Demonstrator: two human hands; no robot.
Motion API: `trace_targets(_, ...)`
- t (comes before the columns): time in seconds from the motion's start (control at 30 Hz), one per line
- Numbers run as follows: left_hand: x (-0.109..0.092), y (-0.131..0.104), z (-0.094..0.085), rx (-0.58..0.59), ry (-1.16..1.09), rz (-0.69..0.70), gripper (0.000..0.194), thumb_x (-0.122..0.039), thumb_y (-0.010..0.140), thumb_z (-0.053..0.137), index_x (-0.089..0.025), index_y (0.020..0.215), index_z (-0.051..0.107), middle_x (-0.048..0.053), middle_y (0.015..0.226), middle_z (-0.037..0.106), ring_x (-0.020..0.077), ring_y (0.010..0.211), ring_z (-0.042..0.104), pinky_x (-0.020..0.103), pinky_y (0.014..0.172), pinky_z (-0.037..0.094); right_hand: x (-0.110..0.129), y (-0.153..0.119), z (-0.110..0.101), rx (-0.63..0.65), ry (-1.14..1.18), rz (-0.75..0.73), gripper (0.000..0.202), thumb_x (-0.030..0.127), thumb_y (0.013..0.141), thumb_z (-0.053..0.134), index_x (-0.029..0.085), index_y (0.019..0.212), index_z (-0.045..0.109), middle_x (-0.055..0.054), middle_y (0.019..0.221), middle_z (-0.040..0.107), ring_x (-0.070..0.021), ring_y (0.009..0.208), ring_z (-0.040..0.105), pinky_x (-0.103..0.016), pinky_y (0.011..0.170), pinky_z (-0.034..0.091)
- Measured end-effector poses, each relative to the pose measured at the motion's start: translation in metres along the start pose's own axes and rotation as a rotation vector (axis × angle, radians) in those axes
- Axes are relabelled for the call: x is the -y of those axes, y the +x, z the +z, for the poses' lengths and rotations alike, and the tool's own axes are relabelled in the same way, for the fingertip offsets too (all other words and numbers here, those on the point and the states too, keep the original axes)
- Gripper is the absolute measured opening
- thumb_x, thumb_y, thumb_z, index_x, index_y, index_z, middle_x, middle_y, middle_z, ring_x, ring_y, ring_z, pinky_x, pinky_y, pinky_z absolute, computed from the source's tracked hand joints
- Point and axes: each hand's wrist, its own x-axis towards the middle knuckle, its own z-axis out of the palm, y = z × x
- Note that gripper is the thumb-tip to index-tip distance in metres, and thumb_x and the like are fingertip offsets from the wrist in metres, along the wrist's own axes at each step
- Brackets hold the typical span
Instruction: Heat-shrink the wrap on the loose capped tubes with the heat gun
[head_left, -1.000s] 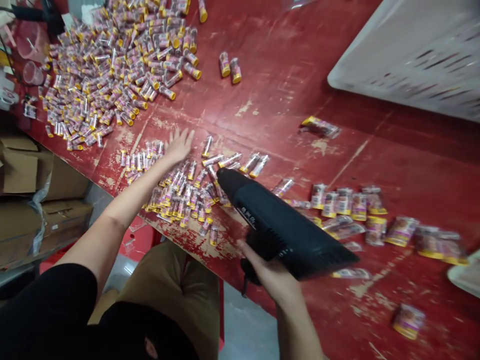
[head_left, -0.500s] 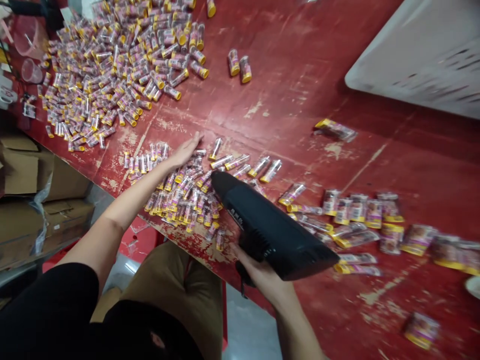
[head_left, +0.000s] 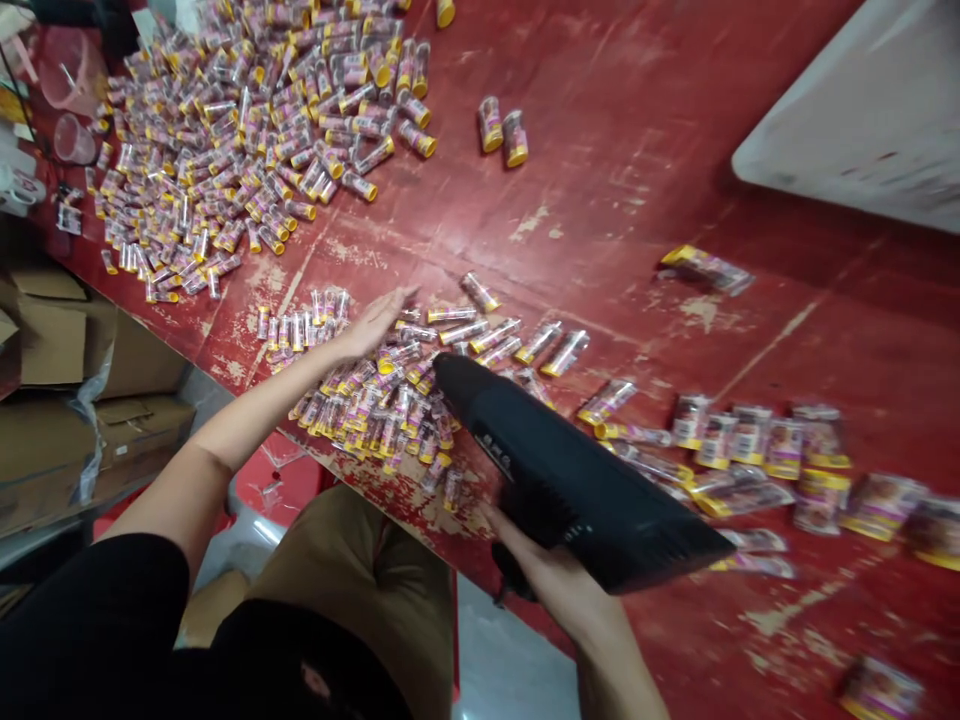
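Head view. The person's left hand (head_left: 373,322) lies flat, fingers extended and together, its grip released, along the far edge of a dense cluster of small tubes (head_left: 382,405) with yellow caps and pink-purple sleeves, near the front edge of the worn red bench (head_left: 600,170). The right hand (head_left: 551,580) is clenched around the handle of a black heat gun (head_left: 570,470), whose long axis runs from lower right to upper left; its nozzle points at the cluster's right side, just short of the nearest tubes. The cluster thus lies between the two hands: directly under and beside the left palm, and up-left of the right hand along the gun's axis. The left hand is the nearer, in contact with the tubes. Most tubes in the cluster lie roughly parallel, caps toward the person.

A row of sleeved tubes (head_left: 757,440) extends rightward past the gun. A much larger heap of tubes (head_left: 255,130) covers the far left of the bench, well apart, with two tubes (head_left: 502,130) separate from it. A white crate (head_left: 862,120) stands at the far right; cardboard boxes (head_left: 67,350) sit below the bench at left.

Compared with one second ago, the left hand has turned from spread fingers to a closed flat edge against the tubes, and the cluster looks more compact; the gun stays aimed at it.
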Motion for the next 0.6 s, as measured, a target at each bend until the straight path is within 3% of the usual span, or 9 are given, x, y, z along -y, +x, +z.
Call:
trace_targets(0.17,0.007,-0.004,-0.015,-0.098,0.204,-0.082,0.074,-0.066,0.101,0.014,-0.024,0.154,0.043,0.006,0.162,0.041,0.0205,0.155,0.030,0.042,0.129,0.014,-0.007,-0.013,-0.008,0.007,-0.012,0.004,0.056,0.070,0.065,0.075,0.021,0.090,0.078,-0.011,0.109,0.075,-0.0334,0.115,0.067,-0.054,0.124,0.030)
trace_targets(0.27,0.013,-0.003,-0.014,-0.159,0.123,-0.108,0.075,-0.062,0.102,0.011,-0.020,0.153,0.045,0.009,0.162,0.040,0.0196,0.153,0.033,0.040,0.128,0.019,-0.004,-0.011,-0.002,0.054,0.008,-0.002,0.063,0.076,0.063,0.074,0.020,0.092,0.078,-0.011,0.112,0.074,-0.0332,0.122,0.064,-0.052,0.123,0.030)
trace_targets(0.47,0.019,-0.005,-0.018,-0.122,-0.072,-0.027,0.080,-0.069,0.100,0.013,-0.019,0.150,0.049,0.012,0.153,0.052,0.0220,0.143,0.050,0.042,0.123,0.033,-0.003,-0.007,0.008,0.151,0.044,0.022,0.074,0.078,0.061,0.074,0.019,0.106,0.077,-0.012,0.124,0.071,-0.0343,0.128,0.060,-0.054,0.124,0.026)
trace_targets(0.6,0.022,-0.012,-0.026,-0.145,-0.067,-0.006,0.084,-0.073,0.098,0.017,-0.015,0.149,0.051,0.015,0.152,0.053,0.0235,0.142,0.050,0.042,0.123,0.033,-0.008,-0.008,0.010,0.100,0.010,-0.034,0.064,0.071,0.066,0.076,0.020,0.105,0.077,-0.012,0.120,0.072,-0.0331,0.123,0.063,-0.054,0.121,0.034)
